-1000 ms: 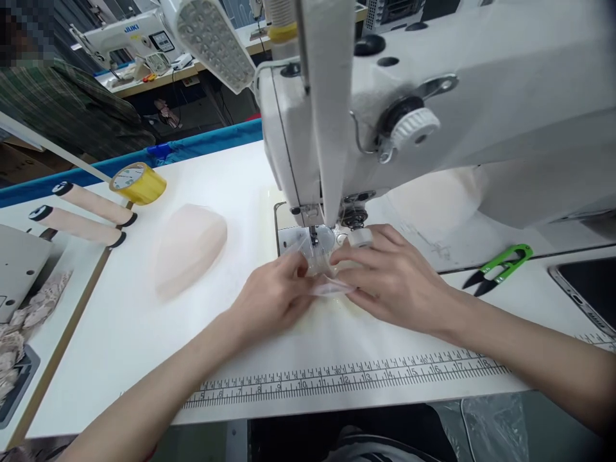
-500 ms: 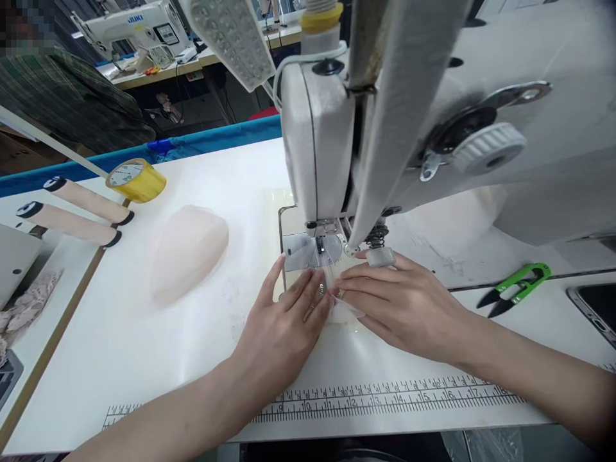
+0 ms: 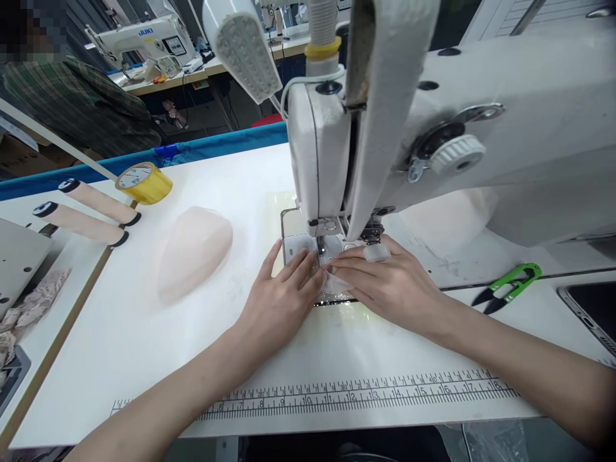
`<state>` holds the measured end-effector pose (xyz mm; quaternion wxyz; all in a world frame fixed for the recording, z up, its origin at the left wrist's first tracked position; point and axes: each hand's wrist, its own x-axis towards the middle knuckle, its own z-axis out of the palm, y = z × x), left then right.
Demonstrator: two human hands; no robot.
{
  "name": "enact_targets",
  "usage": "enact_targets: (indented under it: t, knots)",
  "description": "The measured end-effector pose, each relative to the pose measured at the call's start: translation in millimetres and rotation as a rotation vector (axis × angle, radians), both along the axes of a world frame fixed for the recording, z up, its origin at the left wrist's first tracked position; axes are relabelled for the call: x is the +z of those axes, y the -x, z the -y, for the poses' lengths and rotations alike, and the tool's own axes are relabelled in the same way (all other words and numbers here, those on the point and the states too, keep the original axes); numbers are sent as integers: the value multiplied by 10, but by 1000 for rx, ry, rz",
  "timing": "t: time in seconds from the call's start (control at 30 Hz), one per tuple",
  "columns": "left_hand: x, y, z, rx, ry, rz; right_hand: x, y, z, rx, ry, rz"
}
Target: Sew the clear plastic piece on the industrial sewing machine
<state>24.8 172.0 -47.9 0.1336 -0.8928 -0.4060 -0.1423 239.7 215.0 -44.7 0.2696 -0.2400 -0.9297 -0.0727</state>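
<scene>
the left hand (image 3: 283, 292) lies flat, fingers spread and extended, pressing a small sheer piece of fabric (image 3: 337, 282) down onto the metal plate (image 3: 298, 247) of the sewing machine (image 3: 433, 141). the right hand (image 3: 389, 285) is flat too, fingers stretched toward the needle area (image 3: 321, 242), holding the other edge of the same piece; a pale thimble-like guard (image 3: 376, 253) sits on one finger. neither hand closes around anything, both only pin the fabric, which lies just in front of the presser foot and partly under the fingertips.

the fingertips of both hands are very near the needle, so a sudden start of the machine could catch a finger, the left index most likely. the fabric looks thin and slippery; uneven pressure from the two hands could let it skew or bunch under the foot. how much of it lies under the foot i cannot tell.

the white tabletop (image 3: 144, 333) carries a printed ruler strip (image 3: 356, 391) along its near edge, a pale folded pad (image 3: 192, 250) to the left, a yellow tape roll (image 3: 144, 183), two pale spools (image 3: 86, 212) and green thread snips (image 3: 510, 285) on the right. behind, another sewing machine (image 3: 139, 38) stands on a further bench, and a person in a plaid sleeve (image 3: 77, 102) is at the upper left.
</scene>
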Motion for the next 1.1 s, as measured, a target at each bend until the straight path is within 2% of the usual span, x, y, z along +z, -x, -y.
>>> enact_targets:
  t: [0.2,0.43,0.57,0.7,1.1]
  knots:
    - [-19,24,-101,23,16,10,-36,31,-44,-74,-53,44]
    - [-25,62,-167,12,108,213,-90,40,-58,-67,-61,-49]
    - [19,43,-64,-53,10,100,-65,17,-14,-32,-75,-48]
    - [44,-10,94,-52,-59,-31,-58,1,43,3,-116,-32]
    - [27,-11,108,-37,-39,16,-57,12,40,8,-104,-54]
